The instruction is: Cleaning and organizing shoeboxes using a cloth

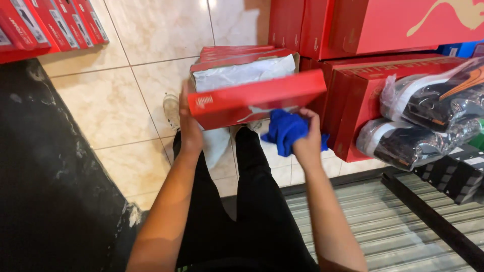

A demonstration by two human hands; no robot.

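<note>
Seen from above, looking down at a person's two bare arms over a pale tiled floor [116, 100]. In the middle of the frame the left hand [189, 132] grips the left end of a red shoebox lid [257, 98], fingers closed around its edge, holding it tilted with the long side facing up. At the lid's lower right, the right hand [306, 141] has its fingers bunched tight around a blue cloth [285, 130], pressed against the lid's lower edge. Just behind the lid sits an open red shoebox [242, 68] lined with white paper. Stacked red boxes [363, 30] fill the upper right; plastic-wrapped dark shoes [428, 116] lie at the right edge. To wipe well, the lid probably needs a steady left grip and even strokes along its length.
</note>
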